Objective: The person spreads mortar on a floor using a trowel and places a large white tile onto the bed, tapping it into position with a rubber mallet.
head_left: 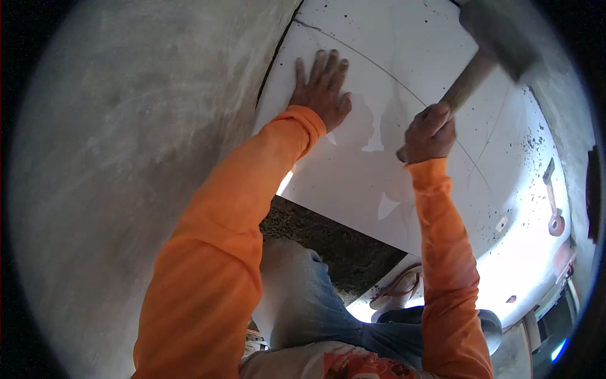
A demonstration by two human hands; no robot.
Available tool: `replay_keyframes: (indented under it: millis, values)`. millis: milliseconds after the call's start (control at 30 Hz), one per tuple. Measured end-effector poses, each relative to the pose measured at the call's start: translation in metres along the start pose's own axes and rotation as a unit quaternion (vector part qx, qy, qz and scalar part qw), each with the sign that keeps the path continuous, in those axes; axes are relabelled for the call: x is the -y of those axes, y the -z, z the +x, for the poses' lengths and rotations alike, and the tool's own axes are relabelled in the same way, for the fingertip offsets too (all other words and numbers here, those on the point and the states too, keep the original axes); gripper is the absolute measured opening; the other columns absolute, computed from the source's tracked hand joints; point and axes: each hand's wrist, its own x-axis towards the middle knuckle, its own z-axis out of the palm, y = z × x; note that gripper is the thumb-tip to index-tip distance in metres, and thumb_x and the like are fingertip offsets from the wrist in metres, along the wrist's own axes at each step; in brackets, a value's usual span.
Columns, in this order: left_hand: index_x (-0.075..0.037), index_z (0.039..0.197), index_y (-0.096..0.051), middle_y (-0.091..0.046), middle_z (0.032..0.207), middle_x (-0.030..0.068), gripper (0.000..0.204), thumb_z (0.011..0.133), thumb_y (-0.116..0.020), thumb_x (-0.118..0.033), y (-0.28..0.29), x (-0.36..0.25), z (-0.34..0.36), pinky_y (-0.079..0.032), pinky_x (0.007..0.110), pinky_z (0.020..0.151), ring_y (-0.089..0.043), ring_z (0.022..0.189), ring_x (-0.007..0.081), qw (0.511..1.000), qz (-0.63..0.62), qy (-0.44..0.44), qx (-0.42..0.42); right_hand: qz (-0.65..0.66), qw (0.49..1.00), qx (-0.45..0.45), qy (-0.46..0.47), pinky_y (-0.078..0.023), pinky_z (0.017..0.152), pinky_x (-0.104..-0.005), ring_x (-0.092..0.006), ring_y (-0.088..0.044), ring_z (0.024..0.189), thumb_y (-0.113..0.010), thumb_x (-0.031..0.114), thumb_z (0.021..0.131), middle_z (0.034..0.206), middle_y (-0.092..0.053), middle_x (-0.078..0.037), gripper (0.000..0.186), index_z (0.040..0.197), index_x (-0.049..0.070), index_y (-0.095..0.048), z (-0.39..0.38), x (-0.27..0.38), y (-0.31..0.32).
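My left hand (320,91) lies flat on a glossy white floor tile (360,189), palm down with its fingers spread. In my right hand (430,134) is the wooden handle of a mallet (470,79), gripped near its end. The mallet's dark, blocky head is raised at the upper right and slightly blurred. A thin joint line runs diagonally between this tile and the tiles beyond it. Faint reflections show on the tile between my hands.
A bare grey wall (139,126) rises on the left. Dark, rough bedding (334,243) shows beside the near tile edge, next to my knees. A metal hand tool (553,199) and dark crumbs lie on the bright tiles at right. A sandaled foot (398,290) rests near the bedding.
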Motion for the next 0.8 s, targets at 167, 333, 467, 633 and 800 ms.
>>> replay_keyframes:
  millis: [167, 333, 467, 633, 800]
  values:
    - [-0.015, 0.142, -0.03, -0.019, 0.151, 0.0105, 0.062, 0.088, -0.039, -0.042, 0.004, 0.013, -0.002, -0.004, 0.06, 0.11, -0.013, 0.14, 0.0315, 0.996, -0.009, -0.087, 0.015, -0.018, 0.999, 0.039, -0.021, -0.04, 0.049, -0.0276, -0.0122, -0.05, 0.056, -0.039, 0.048, 0.096, 0.061, -0.049, -0.003, 0.049, 0.079, 0.002, -0.049, 0.002, 0.007, -0.004]
    - [-0.019, 0.143, -0.03, -0.017, 0.152, 0.0094, 0.063, 0.087, -0.04, -0.046, 0.001, 0.001, 0.002, -0.002, 0.058, 0.111, -0.012, 0.14, 0.0304, 0.995, -0.043, -0.084, 0.013, -0.134, 0.99, 0.049, -0.013, -0.042, 0.051, -0.0319, -0.018, -0.049, 0.053, -0.039, 0.05, 0.095, 0.058, -0.049, -0.007, 0.052, 0.079, 0.001, -0.05, 0.001, -0.013, -0.007]
    - [-0.019, 0.144, -0.028, -0.015, 0.153, 0.0088, 0.064, 0.088, -0.04, -0.047, 0.005, 0.003, 0.001, -0.002, 0.058, 0.111, -0.01, 0.141, 0.0299, 0.996, -0.027, -0.082, 0.025, 0.059, 0.997, -0.032, -0.047, -0.044, 0.058, -0.04, -0.0301, -0.052, 0.058, -0.037, 0.049, 0.095, 0.062, -0.053, -0.016, 0.056, 0.084, -0.003, -0.053, -0.014, 0.0, -0.006]
    - [-0.019, 0.144, -0.027, -0.014, 0.153, 0.0081, 0.063, 0.089, -0.039, -0.047, 0.011, 0.013, -0.007, -0.003, 0.057, 0.112, -0.009, 0.141, 0.0289, 0.996, -0.008, -0.064, 0.06, 0.05, 0.995, 0.004, -0.082, -0.045, 0.058, -0.0337, -0.0205, -0.052, 0.059, -0.037, 0.043, 0.097, 0.06, -0.05, -0.012, 0.051, 0.083, -0.004, -0.052, -0.018, 0.019, -0.008]
    - [-0.019, 0.144, -0.027, -0.014, 0.153, 0.0081, 0.063, 0.089, -0.04, -0.046, 0.005, 0.001, 0.001, -0.004, 0.057, 0.111, -0.01, 0.141, 0.0285, 0.996, -0.029, -0.077, 0.031, -0.324, 0.926, -0.135, 0.138, -0.038, 0.045, -0.0251, -0.0072, -0.041, 0.05, -0.036, 0.049, 0.096, 0.057, -0.045, -0.002, 0.052, 0.075, 0.003, -0.049, -0.012, -0.024, -0.028]
